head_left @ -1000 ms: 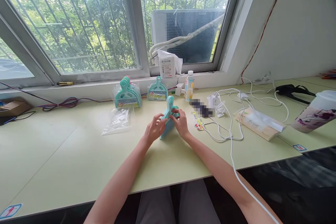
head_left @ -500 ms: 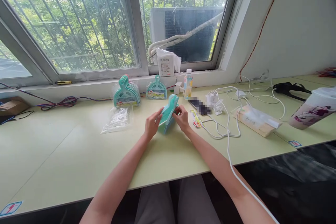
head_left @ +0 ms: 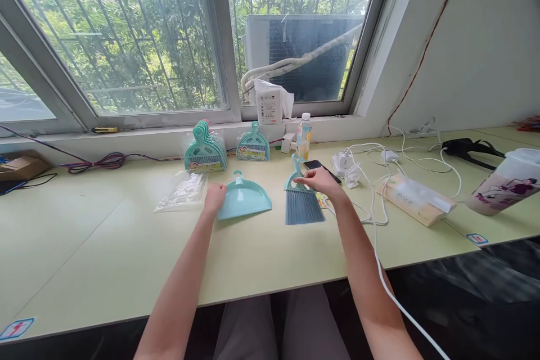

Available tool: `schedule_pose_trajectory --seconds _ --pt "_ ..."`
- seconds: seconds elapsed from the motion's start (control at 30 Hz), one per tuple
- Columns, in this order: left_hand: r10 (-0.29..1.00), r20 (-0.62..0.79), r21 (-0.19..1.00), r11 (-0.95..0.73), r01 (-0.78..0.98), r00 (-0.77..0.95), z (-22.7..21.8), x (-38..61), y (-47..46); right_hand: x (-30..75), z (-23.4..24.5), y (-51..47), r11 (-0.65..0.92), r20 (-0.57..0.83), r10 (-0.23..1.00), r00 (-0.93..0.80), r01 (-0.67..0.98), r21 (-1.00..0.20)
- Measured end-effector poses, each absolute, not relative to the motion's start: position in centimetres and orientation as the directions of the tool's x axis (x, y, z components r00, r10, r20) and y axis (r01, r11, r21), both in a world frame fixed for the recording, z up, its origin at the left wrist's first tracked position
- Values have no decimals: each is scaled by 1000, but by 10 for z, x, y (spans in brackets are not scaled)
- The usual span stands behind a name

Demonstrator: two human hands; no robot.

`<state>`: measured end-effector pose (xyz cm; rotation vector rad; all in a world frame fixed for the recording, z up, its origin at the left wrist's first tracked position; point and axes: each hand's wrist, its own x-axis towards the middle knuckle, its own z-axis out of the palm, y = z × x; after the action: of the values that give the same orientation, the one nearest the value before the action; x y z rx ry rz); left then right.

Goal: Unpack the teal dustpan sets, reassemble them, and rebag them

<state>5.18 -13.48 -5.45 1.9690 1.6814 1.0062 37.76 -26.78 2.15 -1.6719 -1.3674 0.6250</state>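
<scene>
A small teal dustpan (head_left: 246, 201) lies flat on the pale green table (head_left: 105, 259). My left hand (head_left: 214, 198) rests at its left edge, fingers curled and touching it. To the right lies a small brush (head_left: 302, 204) with a teal handle and grey-blue bristles. My right hand (head_left: 320, 180) sits over the handle of that brush, fingers on it. Both pieces lie apart from each other on the table.
Packaged teal dustpan sets (head_left: 205, 152) and one more set (head_left: 253, 147) stand by the window sill. Empty clear bags (head_left: 183, 192) lie left of the dustpan. A bottle (head_left: 304, 136), a phone (head_left: 323, 171), white cables (head_left: 371, 180), a tissue pack (head_left: 415, 198) and a cup (head_left: 508, 179) are to the right.
The brush and dustpan were held together upright between both hands; now they are separated and lie flat, dustpan at the left, brush at the right.
</scene>
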Motion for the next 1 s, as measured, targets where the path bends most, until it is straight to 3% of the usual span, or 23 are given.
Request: schedule_pose_trajectory --seconds 0.13,0.27,0.4,0.53,0.7,1.0 --pt "966 233 605 -231 762 108 -48 53 -143 359 11 -266 -121 122 959 255 759 -640" --pt "936 346 590 -159 791 -70 -41 58 -153 357 -2 -255 -142 139 941 310 732 -666" --pt "861 495 620 -254 742 -119 -40 60 -156 368 -10 -248 -196 249 831 498 681 -706" --pt "856 488 746 -310 589 -168 -42 58 -148 366 -15 -245 -147 305 823 479 699 -700" --pt "943 273 932 -211 294 -190 -43 58 -141 351 -21 -242 -90 335 874 351 796 -599" --pt "920 251 964 -267 -13 -302 -39 64 -145 350 -26 -241 -109 363 876 317 864 -491"
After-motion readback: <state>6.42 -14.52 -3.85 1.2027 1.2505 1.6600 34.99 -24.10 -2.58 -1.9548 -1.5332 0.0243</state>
